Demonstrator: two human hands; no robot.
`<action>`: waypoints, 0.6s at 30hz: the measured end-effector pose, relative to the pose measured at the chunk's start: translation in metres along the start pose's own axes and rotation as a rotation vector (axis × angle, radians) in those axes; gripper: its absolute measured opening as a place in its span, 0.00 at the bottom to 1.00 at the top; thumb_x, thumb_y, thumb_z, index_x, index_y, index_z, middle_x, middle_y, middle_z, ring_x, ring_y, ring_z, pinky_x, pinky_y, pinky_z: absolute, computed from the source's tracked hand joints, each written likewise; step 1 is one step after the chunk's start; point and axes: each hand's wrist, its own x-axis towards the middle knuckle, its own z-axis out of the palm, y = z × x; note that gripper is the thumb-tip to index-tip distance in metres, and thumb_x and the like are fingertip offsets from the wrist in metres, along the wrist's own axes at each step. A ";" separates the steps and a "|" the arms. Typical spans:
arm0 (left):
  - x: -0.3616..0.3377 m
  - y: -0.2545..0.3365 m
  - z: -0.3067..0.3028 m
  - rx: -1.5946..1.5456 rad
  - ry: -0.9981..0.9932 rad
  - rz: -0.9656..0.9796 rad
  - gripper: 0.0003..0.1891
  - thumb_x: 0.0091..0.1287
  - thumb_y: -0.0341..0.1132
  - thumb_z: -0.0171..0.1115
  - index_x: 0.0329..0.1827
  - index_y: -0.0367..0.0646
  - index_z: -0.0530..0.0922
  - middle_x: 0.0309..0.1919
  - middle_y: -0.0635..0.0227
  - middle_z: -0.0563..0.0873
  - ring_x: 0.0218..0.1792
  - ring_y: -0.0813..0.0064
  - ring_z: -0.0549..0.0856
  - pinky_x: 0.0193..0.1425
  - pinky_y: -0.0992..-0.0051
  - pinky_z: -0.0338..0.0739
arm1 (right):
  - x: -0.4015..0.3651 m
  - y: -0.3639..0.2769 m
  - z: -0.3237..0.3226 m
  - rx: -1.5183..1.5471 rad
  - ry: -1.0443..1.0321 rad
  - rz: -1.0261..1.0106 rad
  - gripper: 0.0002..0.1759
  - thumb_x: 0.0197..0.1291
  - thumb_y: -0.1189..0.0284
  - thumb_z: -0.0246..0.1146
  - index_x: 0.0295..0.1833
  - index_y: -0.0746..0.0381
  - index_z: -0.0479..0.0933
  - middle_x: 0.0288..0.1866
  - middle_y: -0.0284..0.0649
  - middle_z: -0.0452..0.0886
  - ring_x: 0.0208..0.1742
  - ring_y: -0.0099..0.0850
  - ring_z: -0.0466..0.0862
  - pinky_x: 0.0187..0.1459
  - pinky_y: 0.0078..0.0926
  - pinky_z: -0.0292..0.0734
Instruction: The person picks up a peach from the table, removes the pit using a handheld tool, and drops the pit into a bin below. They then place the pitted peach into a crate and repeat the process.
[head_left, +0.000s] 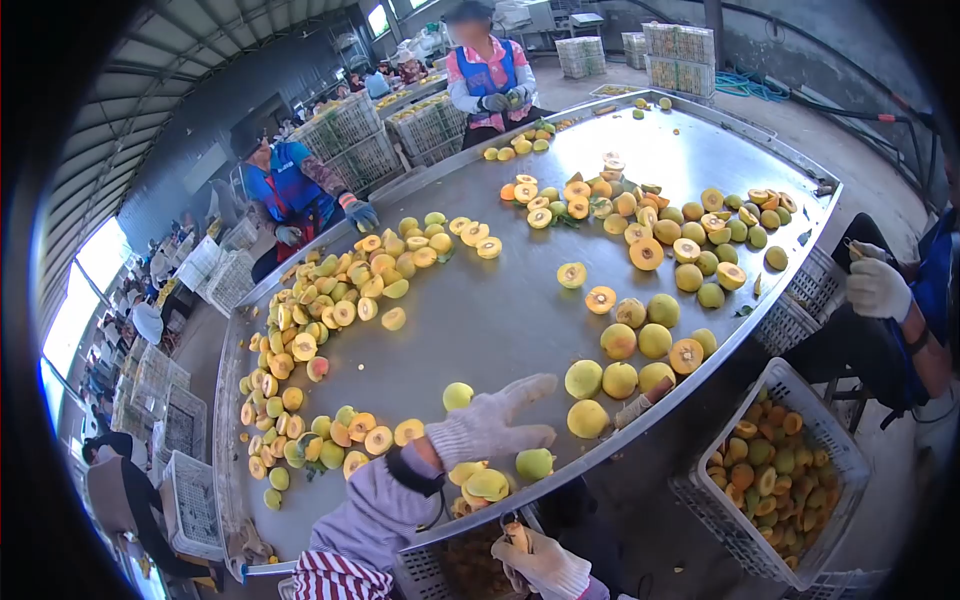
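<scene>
My left hand [495,420], in a pale knit glove, reaches over the near edge of the metal table with its fingers stretched and apart. Beside it lie a green-yellow peach [458,396] and, below the palm, another green peach [535,463]. A cluster of whole peaches [588,419] sits just right of the fingertips. Low in the view, my right hand [552,566], also gloved, is closed around a short wooden-handled tool [518,536] with a curved metal end, below the table rim.
Many halved peaches [304,346] cover the left side of the metal table [470,330]. A brown-handled object [645,402] lies at its near rim. A crate of peaches [860,470] stands at right. Co-workers are at the far side [490,75], the left [285,190] and the right [880,285].
</scene>
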 end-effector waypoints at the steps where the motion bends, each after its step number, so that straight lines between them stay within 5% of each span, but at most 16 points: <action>1: -0.027 -0.009 -0.002 0.102 0.007 -0.008 0.42 0.69 0.51 0.67 0.80 0.38 0.62 0.78 0.53 0.68 0.77 0.58 0.69 0.79 0.66 0.64 | 0.000 0.002 0.003 0.018 -0.009 -0.003 0.11 0.73 0.62 0.63 0.42 0.57 0.75 0.23 0.27 0.73 0.19 0.20 0.71 0.22 0.20 0.65; 3: -0.089 -0.004 -0.005 0.246 0.008 -0.121 0.40 0.70 0.54 0.65 0.78 0.39 0.66 0.77 0.52 0.69 0.76 0.55 0.70 0.78 0.65 0.66 | 0.008 0.014 0.003 -0.073 0.006 0.018 0.12 0.72 0.61 0.63 0.49 0.58 0.76 0.28 0.32 0.77 0.25 0.22 0.77 0.25 0.20 0.69; 5: -0.153 0.002 -0.006 0.251 -0.008 -0.216 0.39 0.70 0.55 0.64 0.78 0.39 0.66 0.77 0.51 0.70 0.74 0.54 0.72 0.77 0.64 0.67 | 0.024 0.040 0.000 -0.085 0.085 -0.022 0.14 0.68 0.70 0.65 0.54 0.64 0.73 0.25 0.34 0.78 0.15 0.22 0.76 0.14 0.19 0.68; 7: -0.212 0.019 -0.005 0.237 -0.013 -0.337 0.39 0.70 0.56 0.62 0.77 0.40 0.67 0.76 0.50 0.71 0.73 0.53 0.74 0.76 0.63 0.68 | 0.025 0.048 0.000 -0.170 0.078 -0.064 0.19 0.68 0.66 0.66 0.58 0.64 0.74 0.30 0.32 0.80 0.23 0.18 0.79 0.21 0.16 0.69; 10: -0.297 0.046 0.002 0.273 -0.027 -0.565 0.37 0.70 0.57 0.61 0.76 0.41 0.70 0.67 0.47 0.79 0.65 0.50 0.81 0.69 0.61 0.74 | 0.031 0.059 0.000 -0.219 0.086 -0.068 0.15 0.68 0.74 0.64 0.58 0.65 0.73 0.31 0.37 0.80 0.22 0.25 0.80 0.27 0.23 0.78; 13: -0.383 0.020 0.017 0.259 -0.068 -0.575 0.36 0.69 0.57 0.61 0.74 0.42 0.72 0.66 0.54 0.81 0.63 0.51 0.81 0.67 0.59 0.75 | 0.026 0.055 0.010 -0.274 0.109 -0.055 0.14 0.69 0.74 0.64 0.58 0.64 0.74 0.29 0.37 0.80 0.22 0.25 0.80 0.27 0.23 0.78; 15: -0.420 0.023 0.023 0.254 -0.074 -0.707 0.34 0.69 0.54 0.62 0.73 0.43 0.73 0.60 0.48 0.83 0.60 0.48 0.82 0.66 0.60 0.76 | 0.028 0.061 0.014 -0.278 0.124 -0.081 0.14 0.69 0.73 0.63 0.58 0.63 0.75 0.29 0.37 0.80 0.22 0.26 0.80 0.27 0.23 0.78; 18: -0.471 0.003 0.050 0.440 0.053 -0.598 0.33 0.64 0.53 0.65 0.69 0.44 0.76 0.63 0.52 0.82 0.65 0.50 0.80 0.70 0.59 0.73 | 0.032 0.068 0.021 -0.301 0.098 -0.120 0.14 0.69 0.73 0.63 0.58 0.63 0.75 0.29 0.37 0.80 0.22 0.26 0.80 0.27 0.23 0.78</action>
